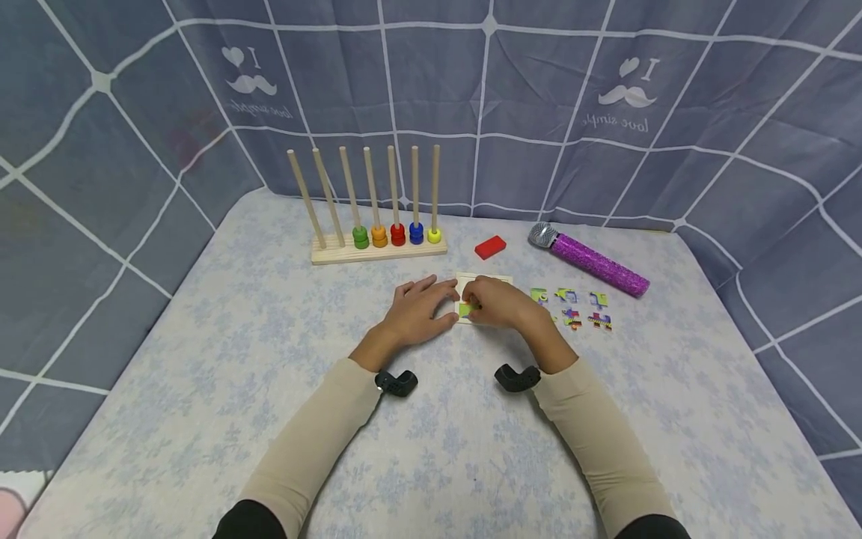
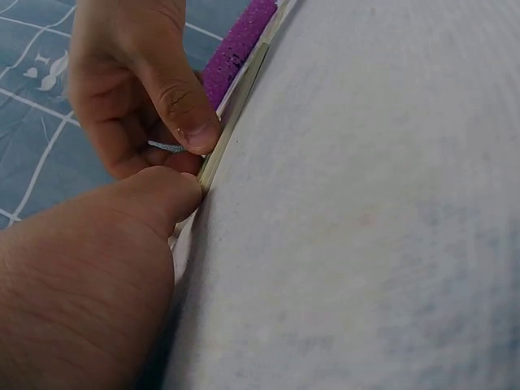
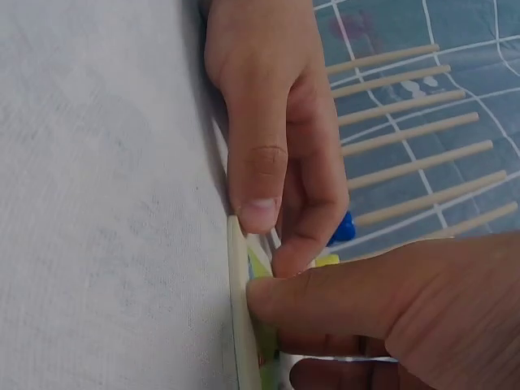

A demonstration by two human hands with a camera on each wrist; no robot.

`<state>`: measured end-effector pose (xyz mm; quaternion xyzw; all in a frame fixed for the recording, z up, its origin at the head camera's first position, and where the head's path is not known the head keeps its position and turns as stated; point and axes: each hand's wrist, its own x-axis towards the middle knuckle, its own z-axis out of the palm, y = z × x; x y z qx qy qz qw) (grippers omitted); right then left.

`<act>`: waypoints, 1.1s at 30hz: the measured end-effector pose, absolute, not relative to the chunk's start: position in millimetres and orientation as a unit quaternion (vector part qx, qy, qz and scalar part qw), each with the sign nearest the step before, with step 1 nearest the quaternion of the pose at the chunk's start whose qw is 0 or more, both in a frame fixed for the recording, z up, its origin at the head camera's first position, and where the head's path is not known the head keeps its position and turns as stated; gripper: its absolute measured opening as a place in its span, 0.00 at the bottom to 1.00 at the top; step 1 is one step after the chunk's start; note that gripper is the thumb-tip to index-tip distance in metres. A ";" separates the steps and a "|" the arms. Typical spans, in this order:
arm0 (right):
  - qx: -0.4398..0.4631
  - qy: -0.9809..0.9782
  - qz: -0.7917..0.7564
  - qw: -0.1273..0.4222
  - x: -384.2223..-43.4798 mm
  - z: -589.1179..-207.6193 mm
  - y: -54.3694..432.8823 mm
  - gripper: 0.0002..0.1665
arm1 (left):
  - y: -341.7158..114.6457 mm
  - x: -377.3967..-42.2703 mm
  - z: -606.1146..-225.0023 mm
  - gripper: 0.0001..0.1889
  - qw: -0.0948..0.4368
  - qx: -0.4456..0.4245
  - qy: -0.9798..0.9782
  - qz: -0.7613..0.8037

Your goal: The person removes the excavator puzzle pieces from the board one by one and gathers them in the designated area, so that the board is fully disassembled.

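Note:
A small pale puzzle board [image 1: 494, 277] lies flat on the table in front of me. My left hand [image 1: 419, 311] holds it by its left side, with the thumb low on the edge and the index finger near the upper corner. Over the board, the fingers of my right hand [image 1: 501, 303] are curled down and pinch a yellow-green puzzle piece [image 3: 262, 272] against it. My right fingers partly hide that piece and the board's inside. To the right lie several loose puzzle pieces [image 1: 572, 319], printed in yellow-green, purple and red.
A wooden peg stand [image 1: 377, 253] with upright pegs and coloured rings is at the back left. A red block [image 1: 490, 247] lies behind the board. Beyond the loose pieces rests a purple glitter microphone [image 1: 599, 268]. A grey-blue curtain [image 1: 438, 90] encloses the table's back and sides.

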<state>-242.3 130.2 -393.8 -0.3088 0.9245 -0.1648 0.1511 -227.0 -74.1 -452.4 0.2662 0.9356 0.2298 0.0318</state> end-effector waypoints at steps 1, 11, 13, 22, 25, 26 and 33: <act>-0.309 0.922 -0.174 0.154 -242.9 -394.2 131.1 0.15 | -74.1 -226.9 -451.9 0.20 0.032 0.267 0.935 0.231; -0.277 0.903 -0.259 0.201 -250.2 -401.0 140.2 0.17 | -74.0 -228.5 -454.2 0.20 0.027 0.271 0.935 0.228; -0.277 0.901 -0.267 0.201 -252.0 -402.7 141.3 0.17 | -74.2 -228.7 -454.5 0.20 0.024 0.271 0.935 0.228; -0.274 0.885 -0.313 0.210 -257.5 -409.8 144.8 0.17 | -74.3 -229.1 -455.4 0.20 0.029 0.268 0.936 0.226; -0.272 0.880 -0.327 0.210 -257.3 -410.4 144.8 0.16 | -74.2 -229.2 -455.7 0.20 0.029 0.267 0.937 0.224; -0.270 0.879 -0.332 0.211 -257.2 -410.8 144.9 0.16 | -74.1 -229.3 -455.6 0.20 0.029 0.267 0.937 0.225; -0.272 0.868 -0.356 0.213 -256.2 -410.4 147.6 0.15 | -73.3 -229.3 -454.2 0.19 0.035 0.263 0.938 0.224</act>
